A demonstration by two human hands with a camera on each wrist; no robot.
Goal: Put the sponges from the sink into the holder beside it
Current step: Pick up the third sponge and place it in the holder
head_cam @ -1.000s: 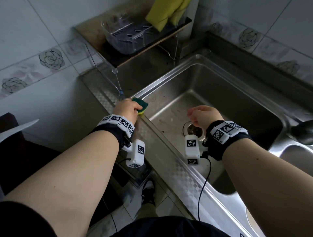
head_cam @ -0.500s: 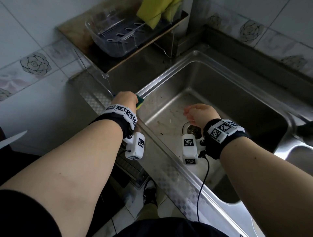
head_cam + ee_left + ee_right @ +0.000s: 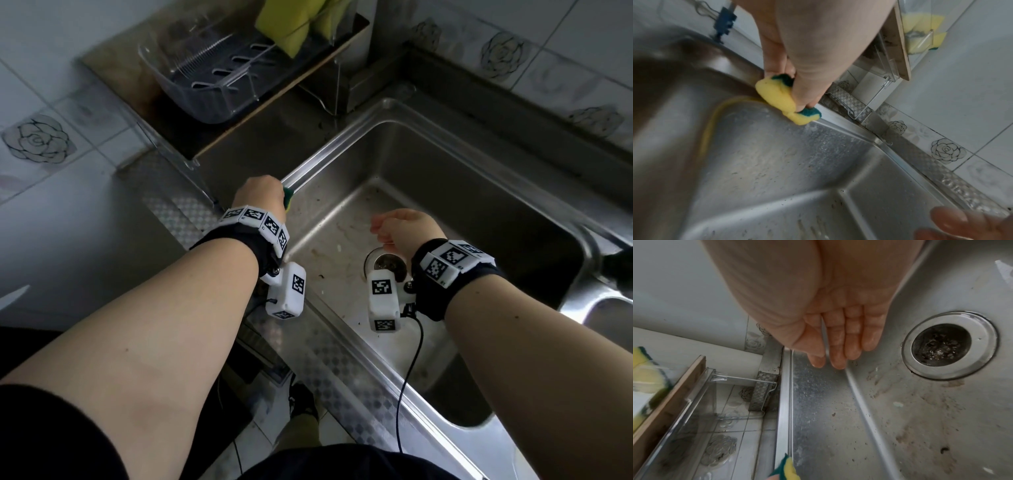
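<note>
The left hand [image 3: 797, 53] squeezed a yellow-and-green sponge [image 3: 783, 99] at the stainless sink's [image 3: 445, 178] left rim. The right hand [image 3: 830, 318] hung above the basin near the drain strainer [image 3: 941, 344], fingers straight, empty. The clear holder [image 3: 205, 82] on the wooden shelf [image 3: 113, 65] held seemingly two yellow sponges [image 3: 291, 24].

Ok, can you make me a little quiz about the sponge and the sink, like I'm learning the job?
1. True or false: the left hand squeezes a yellow and green sponge.
2. Where is the right hand? A) over the sink, holding nothing B) inside the holder
3. Fill in: yellow sponges already sit on the shelf next to the clear ____.

Key: 1 true; 2 A; 3 holder.
</note>
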